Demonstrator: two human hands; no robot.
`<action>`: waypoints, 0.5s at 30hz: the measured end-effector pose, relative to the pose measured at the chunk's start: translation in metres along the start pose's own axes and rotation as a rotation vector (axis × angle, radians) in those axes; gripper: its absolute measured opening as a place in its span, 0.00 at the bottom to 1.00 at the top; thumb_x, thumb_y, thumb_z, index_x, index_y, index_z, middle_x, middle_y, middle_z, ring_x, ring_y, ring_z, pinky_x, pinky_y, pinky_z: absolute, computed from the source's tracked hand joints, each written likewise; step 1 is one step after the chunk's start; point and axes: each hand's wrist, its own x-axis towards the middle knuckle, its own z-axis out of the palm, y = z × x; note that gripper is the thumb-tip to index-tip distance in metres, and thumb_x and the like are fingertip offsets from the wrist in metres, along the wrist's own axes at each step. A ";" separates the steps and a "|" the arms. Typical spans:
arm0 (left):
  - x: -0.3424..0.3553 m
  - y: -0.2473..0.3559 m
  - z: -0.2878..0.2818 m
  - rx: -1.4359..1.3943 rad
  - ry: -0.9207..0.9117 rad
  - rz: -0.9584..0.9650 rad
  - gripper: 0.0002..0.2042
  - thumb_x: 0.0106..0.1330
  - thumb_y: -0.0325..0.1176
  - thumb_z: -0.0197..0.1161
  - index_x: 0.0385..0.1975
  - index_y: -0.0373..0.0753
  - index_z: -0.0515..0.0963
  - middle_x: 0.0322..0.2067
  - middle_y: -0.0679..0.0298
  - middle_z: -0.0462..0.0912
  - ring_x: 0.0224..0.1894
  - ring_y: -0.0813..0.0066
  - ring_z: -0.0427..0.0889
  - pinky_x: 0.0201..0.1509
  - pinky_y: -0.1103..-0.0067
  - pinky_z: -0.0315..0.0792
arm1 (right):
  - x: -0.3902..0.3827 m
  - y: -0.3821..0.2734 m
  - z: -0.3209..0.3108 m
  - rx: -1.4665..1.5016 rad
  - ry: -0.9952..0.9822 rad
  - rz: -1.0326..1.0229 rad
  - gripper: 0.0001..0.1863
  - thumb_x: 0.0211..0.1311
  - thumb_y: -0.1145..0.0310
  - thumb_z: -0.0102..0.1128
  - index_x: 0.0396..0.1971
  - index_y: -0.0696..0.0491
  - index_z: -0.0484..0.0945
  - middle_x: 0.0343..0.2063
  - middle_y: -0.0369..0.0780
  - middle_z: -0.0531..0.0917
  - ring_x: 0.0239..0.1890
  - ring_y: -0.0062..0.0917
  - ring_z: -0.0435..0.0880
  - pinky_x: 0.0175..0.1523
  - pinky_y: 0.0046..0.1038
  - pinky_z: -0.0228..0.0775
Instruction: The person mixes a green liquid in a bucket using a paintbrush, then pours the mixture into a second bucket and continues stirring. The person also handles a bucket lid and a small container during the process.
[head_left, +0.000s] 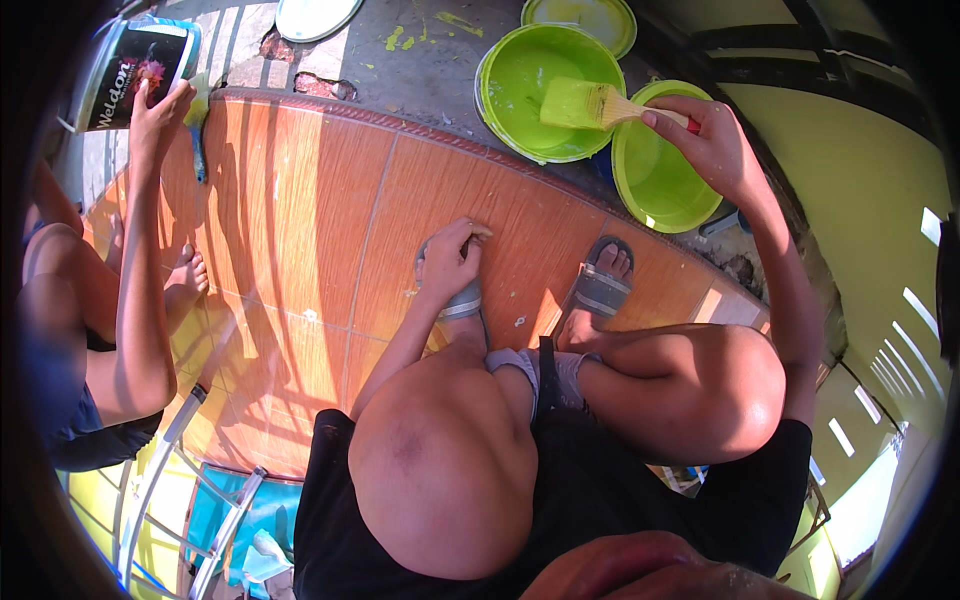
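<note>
My right hand point(705, 140) grips a paintbrush point(590, 106) by its pale wooden, red-tipped handle. The wide bristles are coated in lime-green paint and sit over a round paint bucket point(520, 72), its inside covered in the same green. Beside it, just under my right wrist, a second green-smeared bucket point(655, 170) leans at a tilt. My left hand point(455, 262) hangs loosely over my left sandal point(462, 300), fingers bent and somewhat apart, with nothing visible in it.
At left a co-worker's hand point(158, 112) touches a dark-labelled paint tub point(140, 75), near another paintbrush point(198, 135). Lids point(315, 12) lie on the concrete beyond the tiled floor point(330, 200). A metal ladder point(165, 450) stands lower left; a green wall point(850, 170) rises at right.
</note>
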 end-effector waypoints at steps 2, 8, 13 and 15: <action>0.000 0.000 0.000 0.005 -0.001 -0.006 0.08 0.55 0.20 0.55 0.33 0.36 0.80 0.28 0.57 0.80 0.33 0.61 0.83 0.38 0.73 0.76 | -0.006 0.008 0.001 0.005 -0.001 0.078 0.22 0.65 0.54 0.61 0.44 0.60 0.84 0.22 0.45 0.78 0.25 0.23 0.74 0.34 0.30 0.68; -0.002 -0.004 0.002 0.029 0.005 -0.008 0.08 0.56 0.20 0.54 0.32 0.36 0.80 0.28 0.56 0.79 0.32 0.60 0.82 0.36 0.72 0.75 | -0.027 0.030 0.028 0.274 0.093 0.020 0.19 0.66 0.58 0.62 0.46 0.60 0.83 0.29 0.43 0.84 0.32 0.21 0.79 0.40 0.25 0.71; -0.002 -0.009 0.003 0.049 -0.023 -0.007 0.09 0.57 0.19 0.52 0.34 0.34 0.80 0.29 0.58 0.79 0.32 0.68 0.81 0.35 0.78 0.73 | -0.043 0.037 0.039 0.359 0.170 0.017 0.17 0.66 0.62 0.64 0.48 0.59 0.82 0.33 0.40 0.86 0.35 0.18 0.80 0.43 0.23 0.72; -0.002 -0.010 0.004 0.058 -0.024 0.013 0.10 0.57 0.18 0.52 0.34 0.33 0.80 0.30 0.58 0.79 0.32 0.68 0.81 0.36 0.78 0.73 | -0.048 0.037 0.035 0.439 0.165 0.072 0.18 0.66 0.62 0.64 0.48 0.59 0.82 0.34 0.39 0.86 0.35 0.17 0.80 0.42 0.22 0.72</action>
